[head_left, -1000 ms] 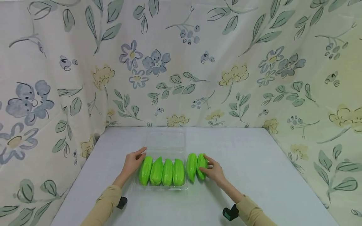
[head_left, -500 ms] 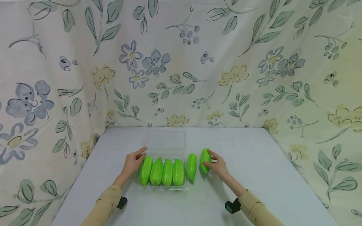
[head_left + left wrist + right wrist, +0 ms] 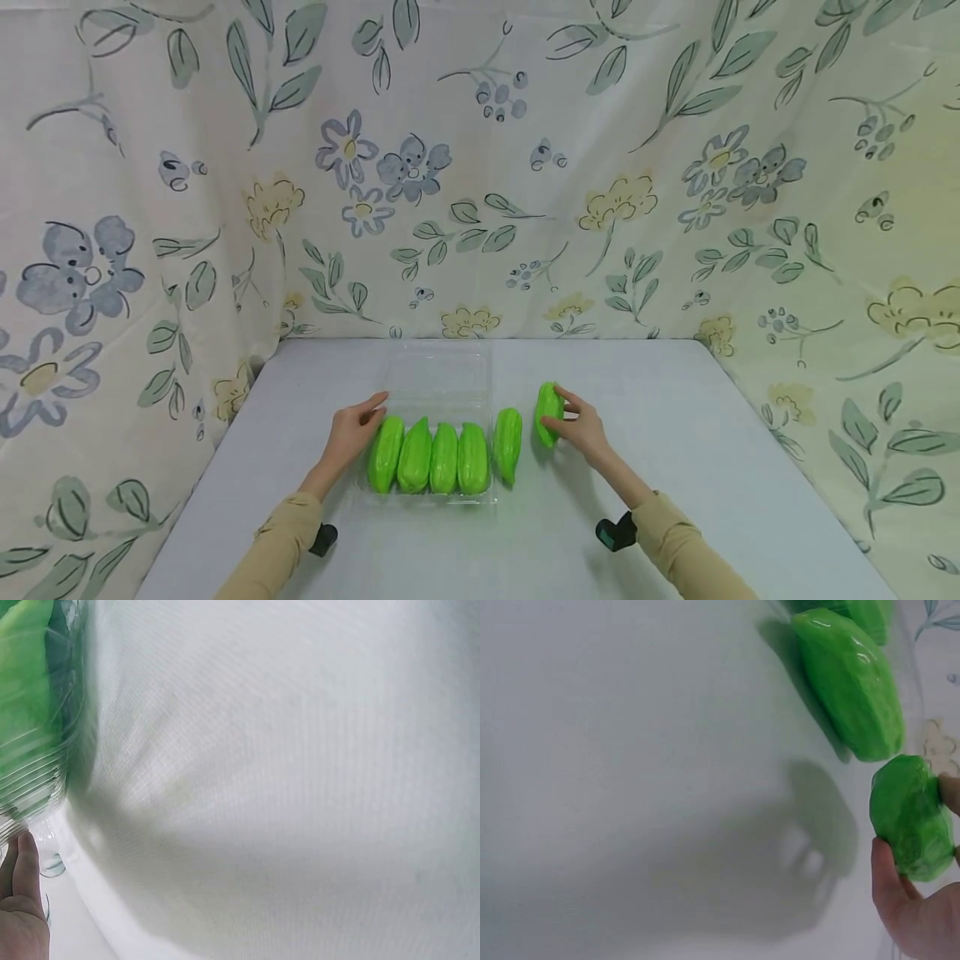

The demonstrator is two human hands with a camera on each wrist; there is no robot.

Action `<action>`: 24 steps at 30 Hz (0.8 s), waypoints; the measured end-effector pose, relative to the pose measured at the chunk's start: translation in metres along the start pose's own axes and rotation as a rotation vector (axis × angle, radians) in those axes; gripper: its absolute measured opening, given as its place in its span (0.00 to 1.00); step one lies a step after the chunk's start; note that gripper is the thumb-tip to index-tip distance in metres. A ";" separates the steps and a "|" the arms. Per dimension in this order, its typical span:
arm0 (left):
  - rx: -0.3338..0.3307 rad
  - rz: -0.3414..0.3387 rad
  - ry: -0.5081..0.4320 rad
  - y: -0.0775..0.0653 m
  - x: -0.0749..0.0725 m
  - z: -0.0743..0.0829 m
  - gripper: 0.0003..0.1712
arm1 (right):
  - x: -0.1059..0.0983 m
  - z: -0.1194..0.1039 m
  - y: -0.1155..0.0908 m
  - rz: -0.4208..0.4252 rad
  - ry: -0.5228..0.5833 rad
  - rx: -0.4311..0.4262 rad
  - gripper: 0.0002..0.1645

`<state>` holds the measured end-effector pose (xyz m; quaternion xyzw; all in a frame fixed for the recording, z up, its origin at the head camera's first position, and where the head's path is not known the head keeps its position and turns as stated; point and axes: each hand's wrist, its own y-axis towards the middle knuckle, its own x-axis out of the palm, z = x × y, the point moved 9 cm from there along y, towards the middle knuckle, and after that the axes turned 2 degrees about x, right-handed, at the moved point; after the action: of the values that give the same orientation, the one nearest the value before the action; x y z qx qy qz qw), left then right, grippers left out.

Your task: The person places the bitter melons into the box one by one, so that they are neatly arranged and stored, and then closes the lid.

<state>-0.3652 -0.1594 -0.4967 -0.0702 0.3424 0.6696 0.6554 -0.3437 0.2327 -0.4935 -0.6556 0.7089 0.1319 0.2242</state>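
Note:
In the head view my right hand (image 3: 583, 427) holds a lumpy, glossy green gourd (image 3: 550, 414) between thumb and fingers, close over the table. The right wrist view shows this gourd (image 3: 909, 817) raised off the white surface, its shadow separate from it. Left of it lies another green gourd (image 3: 508, 443). Several more gourds (image 3: 444, 458) stand side by side in a clear plastic box (image 3: 476, 499), whose lid (image 3: 438, 372) is folded open to the back. My left hand (image 3: 352, 431) rests its fingertips at the box's back left corner; straight fingers (image 3: 27, 866) show there in the left wrist view.
A white cloth-covered table (image 3: 660, 433) carries everything. Behind it and along both sides hangs a floral curtain (image 3: 480, 208). A dark camera (image 3: 617, 532) sits at my right wrist, another camera (image 3: 324, 540) at my left.
My right hand has lifted the gourd from beside the other loose one and carried it back and slightly right. The left hand and the box stay where they were.

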 end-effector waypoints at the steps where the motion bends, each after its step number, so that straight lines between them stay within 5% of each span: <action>1: 0.002 -0.001 -0.001 0.000 0.000 0.000 0.19 | 0.000 -0.001 0.000 -0.003 0.003 0.001 0.41; 24: -0.014 -0.012 0.003 0.002 0.001 -0.001 0.19 | 0.004 -0.020 -0.016 -0.054 0.062 0.032 0.39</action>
<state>-0.3670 -0.1588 -0.4970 -0.0780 0.3380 0.6678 0.6585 -0.3308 0.2179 -0.4762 -0.6745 0.6996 0.0939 0.2161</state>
